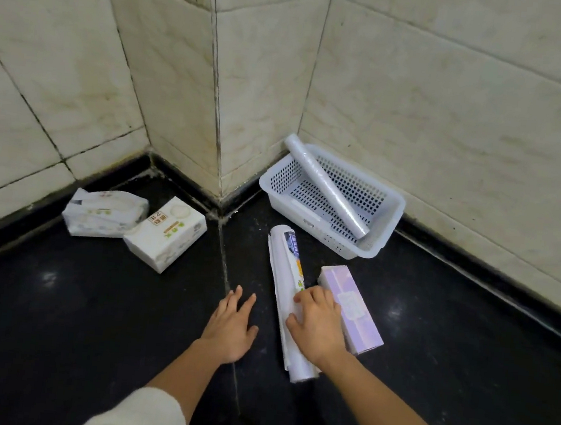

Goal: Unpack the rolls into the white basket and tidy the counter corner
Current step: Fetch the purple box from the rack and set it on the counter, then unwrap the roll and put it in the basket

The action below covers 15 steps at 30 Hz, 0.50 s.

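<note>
**Second roll under the right hand, one already in the basket**

Far left, against the wall: 2 tissue packs, a soft crumpled one (104, 213) and a boxy one (165, 234), touching each other, not lined up w/ the wall. Prob. part of the tidying still to do

Left hand (232, 324) lies flat on the black counter (57, 310), fingers spread, holding nothing

Just right of it, the wrapped roll (285, 281) lies lengthwise on the counter, printed label along one side, loose wrapper round it. Right hand (318, 322) rests on top of its near half, fingers curled over it. Looks like a press or the start of a grab, roll not lifted, so can't tell if it's truly gripped

Touching that hand's right side: 1 lilac box (352, 308), closed

Back right, in the corner: 1 white basket (384, 219), w/ 1 clear film roll (326, 189) lying slantwise in it, far end propped over the rim

Count: 2 rolls, 1 box, 2 tissue packs, 1 basket

Step, as I judge it: unpacking roll no. 2. Next needs both hands: strip the wrapper, then lay the roll beside the first
</note>
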Each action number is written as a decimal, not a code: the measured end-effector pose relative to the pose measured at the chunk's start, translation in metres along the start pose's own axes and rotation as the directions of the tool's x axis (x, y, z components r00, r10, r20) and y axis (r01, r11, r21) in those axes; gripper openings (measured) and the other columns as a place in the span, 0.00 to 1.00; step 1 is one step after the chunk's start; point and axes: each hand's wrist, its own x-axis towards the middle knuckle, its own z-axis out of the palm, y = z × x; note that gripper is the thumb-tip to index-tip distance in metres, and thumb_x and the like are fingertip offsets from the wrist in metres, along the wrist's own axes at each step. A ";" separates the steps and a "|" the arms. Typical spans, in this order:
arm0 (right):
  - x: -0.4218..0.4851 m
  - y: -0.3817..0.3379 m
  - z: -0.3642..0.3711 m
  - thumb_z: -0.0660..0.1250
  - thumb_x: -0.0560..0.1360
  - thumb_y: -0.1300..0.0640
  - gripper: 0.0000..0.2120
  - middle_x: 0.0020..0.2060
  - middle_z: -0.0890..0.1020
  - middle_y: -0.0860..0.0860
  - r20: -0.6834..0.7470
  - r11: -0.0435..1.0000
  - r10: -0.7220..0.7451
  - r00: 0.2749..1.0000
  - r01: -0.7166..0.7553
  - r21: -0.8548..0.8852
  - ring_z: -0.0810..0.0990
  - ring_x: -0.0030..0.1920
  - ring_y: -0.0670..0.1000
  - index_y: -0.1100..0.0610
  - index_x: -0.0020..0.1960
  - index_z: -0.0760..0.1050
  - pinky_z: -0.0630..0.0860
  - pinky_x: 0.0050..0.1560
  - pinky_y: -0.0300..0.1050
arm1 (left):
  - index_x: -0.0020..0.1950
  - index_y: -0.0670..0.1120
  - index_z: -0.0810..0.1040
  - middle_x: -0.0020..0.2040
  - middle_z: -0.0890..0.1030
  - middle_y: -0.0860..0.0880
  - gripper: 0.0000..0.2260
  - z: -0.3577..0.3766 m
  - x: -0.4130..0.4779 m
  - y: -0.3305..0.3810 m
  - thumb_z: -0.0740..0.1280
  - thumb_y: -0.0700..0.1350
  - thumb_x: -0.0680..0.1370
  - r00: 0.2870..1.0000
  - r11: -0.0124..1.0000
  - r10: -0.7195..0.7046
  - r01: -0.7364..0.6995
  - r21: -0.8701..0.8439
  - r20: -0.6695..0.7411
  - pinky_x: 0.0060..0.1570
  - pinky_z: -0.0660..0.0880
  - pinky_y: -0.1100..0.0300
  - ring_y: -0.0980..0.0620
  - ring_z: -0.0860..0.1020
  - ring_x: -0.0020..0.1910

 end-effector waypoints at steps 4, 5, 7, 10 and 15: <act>0.017 -0.012 0.000 0.64 0.74 0.48 0.16 0.56 0.72 0.52 0.006 0.995 0.037 0.999 -0.037 0.095 0.70 0.58 0.54 0.54 0.58 0.73 0.70 0.59 0.50 | 0.77 0.49 0.56 0.77 0.55 0.45 0.28 -0.021 0.000 -0.013 0.61 0.51 0.79 0.985 0.993 -0.027 0.006 -0.118 -0.173 0.73 0.59 0.50 0.45 0.54 0.75; 0.022 -0.015 0.000 0.65 0.73 0.48 0.15 0.55 0.72 0.52 0.011 0.990 0.056 0.998 -0.057 0.128 0.71 0.57 0.54 0.54 0.57 0.72 0.71 0.58 0.51 | 0.77 0.49 0.56 0.77 0.55 0.44 0.28 -0.029 0.001 -0.021 0.61 0.50 0.78 0.966 0.995 -0.050 0.025 -0.102 -0.253 0.73 0.59 0.50 0.44 0.54 0.75; 0.029 -0.022 0.000 0.66 0.73 0.48 0.15 0.54 0.71 0.53 0.021 0.989 0.077 0.997 -0.079 0.125 0.71 0.56 0.55 0.55 0.55 0.71 0.73 0.54 0.51 | 0.77 0.49 0.54 0.78 0.52 0.43 0.30 -0.048 0.005 -0.039 0.63 0.49 0.77 0.907 0.995 -0.103 0.091 -0.047 -0.408 0.74 0.56 0.48 0.42 0.52 0.76; 0.038 -0.029 0.004 0.65 0.74 0.49 0.18 0.56 0.70 0.55 0.063 0.997 0.076 0.995 -0.077 0.005 0.70 0.58 0.57 0.57 0.59 0.69 0.74 0.53 0.52 | 0.77 0.48 0.52 0.78 0.49 0.41 0.33 -0.079 0.015 -0.067 0.64 0.50 0.76 0.819 0.973 -0.209 0.228 -0.030 -0.535 0.74 0.53 0.44 0.39 0.49 0.76; 0.053 -0.033 0.007 0.65 0.74 0.50 0.18 0.57 0.70 0.56 0.144 0.995 0.086 0.986 -0.079 -0.054 0.71 0.58 0.58 0.58 0.59 0.67 0.75 0.52 0.53 | 0.77 0.56 0.49 0.78 0.46 0.38 0.33 -0.111 0.034 -0.111 0.63 0.51 0.76 0.802 0.926 -0.356 0.371 -0.068 -0.480 0.74 0.48 0.41 0.36 0.44 0.76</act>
